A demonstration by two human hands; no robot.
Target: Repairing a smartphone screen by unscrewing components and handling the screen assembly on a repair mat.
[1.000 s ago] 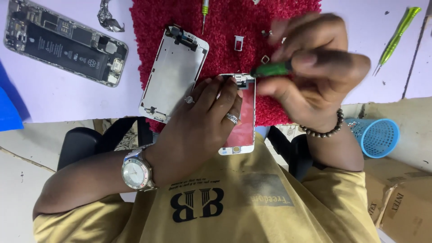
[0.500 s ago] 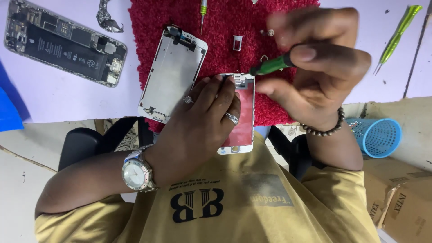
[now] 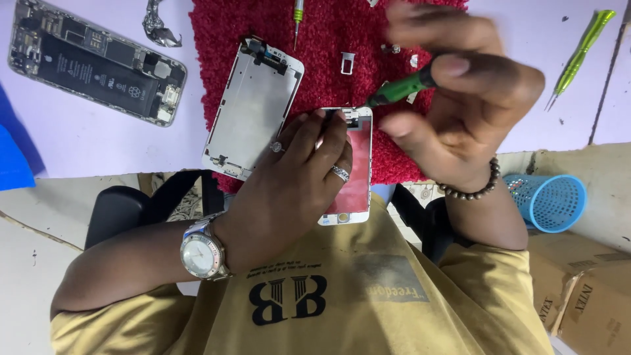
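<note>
Your left hand (image 3: 289, 190) holds the phone screen (image 3: 351, 167) down while your right hand (image 3: 460, 98) grips the green screwdriver (image 3: 401, 89) at its top, so keep the tip steady.

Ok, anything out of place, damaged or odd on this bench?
Mostly orderly. One oddity: the white screen panel under the left hand overhangs the table edge toward the lap. The opened phone body lies apart with its insides exposed. Small loose parts sit scattered on the red mat.
</note>
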